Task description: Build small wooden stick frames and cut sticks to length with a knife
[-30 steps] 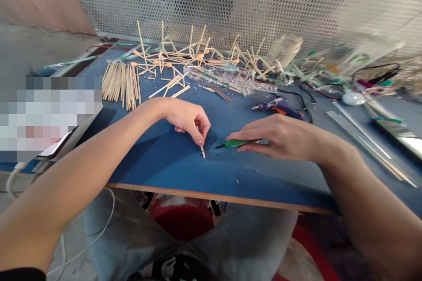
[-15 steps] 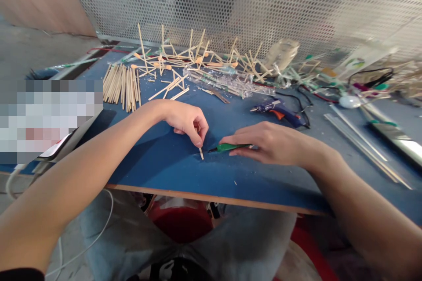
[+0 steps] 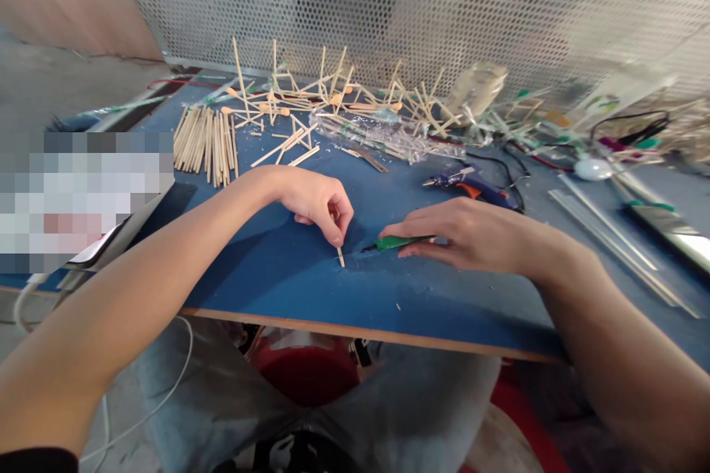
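Note:
My left hand (image 3: 316, 201) pinches a short wooden stick (image 3: 340, 256) and presses it down on the blue table (image 3: 288, 273) near the front edge. My right hand (image 3: 460, 235) lies just to the right of it, its fingers closed over a green-handled craft knife (image 3: 396, 242) whose tip points left toward the stick. The knife tip stops a little short of the stick.
A bundle of loose wooden sticks (image 3: 203, 144) lies at the back left. Glued stick frames (image 3: 310, 92) and a clear plastic wrapper (image 3: 382, 134) sit along the mesh wall. A blue glue gun (image 3: 471, 183) with its cable lies behind my right hand. Long strips (image 3: 610, 236) rest at the right.
My right hand with the knife slid left toward the stick, then drew back to the right. My left hand kept the stick pinned in the same spot.

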A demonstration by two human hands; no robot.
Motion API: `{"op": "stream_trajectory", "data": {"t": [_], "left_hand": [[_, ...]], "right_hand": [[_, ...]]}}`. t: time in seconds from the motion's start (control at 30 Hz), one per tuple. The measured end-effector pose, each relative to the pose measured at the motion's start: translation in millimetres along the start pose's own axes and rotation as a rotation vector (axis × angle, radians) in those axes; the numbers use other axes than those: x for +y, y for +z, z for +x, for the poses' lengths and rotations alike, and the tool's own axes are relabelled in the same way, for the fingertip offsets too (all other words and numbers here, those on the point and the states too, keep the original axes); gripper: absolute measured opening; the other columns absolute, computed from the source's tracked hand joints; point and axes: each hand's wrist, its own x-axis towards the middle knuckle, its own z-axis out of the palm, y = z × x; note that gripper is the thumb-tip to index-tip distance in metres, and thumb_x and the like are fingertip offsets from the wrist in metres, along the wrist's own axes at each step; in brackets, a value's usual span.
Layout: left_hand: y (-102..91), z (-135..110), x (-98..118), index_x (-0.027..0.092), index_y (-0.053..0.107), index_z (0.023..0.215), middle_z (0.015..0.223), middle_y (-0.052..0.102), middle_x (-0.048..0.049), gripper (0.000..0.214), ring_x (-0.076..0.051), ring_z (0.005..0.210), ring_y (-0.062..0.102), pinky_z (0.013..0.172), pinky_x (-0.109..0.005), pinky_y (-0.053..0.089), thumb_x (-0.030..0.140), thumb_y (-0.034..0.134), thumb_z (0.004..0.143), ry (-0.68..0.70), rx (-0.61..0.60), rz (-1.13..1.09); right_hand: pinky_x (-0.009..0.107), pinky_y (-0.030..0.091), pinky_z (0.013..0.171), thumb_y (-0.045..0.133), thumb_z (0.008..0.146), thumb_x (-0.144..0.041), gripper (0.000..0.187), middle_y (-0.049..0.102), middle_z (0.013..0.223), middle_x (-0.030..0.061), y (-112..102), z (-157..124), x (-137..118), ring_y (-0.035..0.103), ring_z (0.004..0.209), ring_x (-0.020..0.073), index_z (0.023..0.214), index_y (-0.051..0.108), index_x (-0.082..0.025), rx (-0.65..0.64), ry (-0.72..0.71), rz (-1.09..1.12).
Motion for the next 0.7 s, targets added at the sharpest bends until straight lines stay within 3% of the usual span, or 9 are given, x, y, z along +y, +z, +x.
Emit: {"op": "stream_trajectory", "data": {"t": [0.13, 0.3, 0.43, 0.6, 0.7], "left_hand": [[-0.3, -0.2, 0.3, 0.022, 0.078, 0.090, 0.070, 0.066, 0.0001, 0.026, -0.010, 0.053, 0.049, 0.050, -0.024, 0.036, 0.046, 0.077, 0.079, -0.003, -0.013, 0.003], [-0.7, 0.1, 0.2, 0.022, 0.077, 0.088, 0.069, 0.066, -0.0003, 0.027, -0.010, 0.052, 0.048, 0.050, -0.025, 0.036, 0.047, 0.077, 0.078, -0.002, -0.008, 0.014], [-0.5, 0.0, 1.0, 0.022, 0.077, 0.088, 0.068, 0.064, 0.0001, 0.027, -0.010, 0.052, 0.048, 0.049, -0.025, 0.035, 0.047, 0.078, 0.078, -0.010, -0.017, 0.004], [0.0, -0.9, 2.6, 0.021, 0.076, 0.087, 0.069, 0.064, 0.0001, 0.026, -0.011, 0.053, 0.049, 0.050, -0.025, 0.035, 0.046, 0.077, 0.078, -0.021, -0.007, 0.001], [-0.2, -0.7, 2.3, 0.022, 0.076, 0.088, 0.070, 0.066, -0.0002, 0.027, -0.011, 0.053, 0.049, 0.051, -0.025, 0.035, 0.047, 0.077, 0.077, -0.021, -0.015, 0.001]], "right_hand": [[0.033, 0.049, 0.076, 0.048, 0.107, -0.041, 0.039, 0.076, 0.109, 0.0067, -0.8, -1.4, -2.1, 0.072, 0.092, 0.0215, 0.138, 0.064, -0.025, -0.010, 0.006, -0.019], [0.033, 0.051, 0.085, 0.052, 0.105, -0.040, 0.038, 0.077, 0.118, 0.0060, -1.3, -1.8, 1.7, 0.072, 0.103, 0.0213, 0.137, 0.065, -0.024, -0.009, 0.018, 0.030], [0.032, 0.050, 0.078, 0.050, 0.106, -0.041, 0.039, 0.077, 0.111, 0.0065, -1.4, -1.2, 1.2, 0.072, 0.096, 0.0213, 0.137, 0.065, -0.024, -0.013, 0.012, 0.030], [0.031, 0.050, 0.090, 0.056, 0.104, -0.042, 0.038, 0.076, 0.124, 0.0044, -3.3, -2.0, 4.6, 0.071, 0.107, 0.0197, 0.136, 0.067, -0.025, -0.037, 0.022, 0.081], [0.032, 0.051, 0.084, 0.055, 0.104, -0.040, 0.039, 0.077, 0.118, 0.0053, -1.8, -0.4, 4.8, 0.073, 0.100, 0.0198, 0.139, 0.065, -0.025, -0.006, -0.024, 0.058]]}}
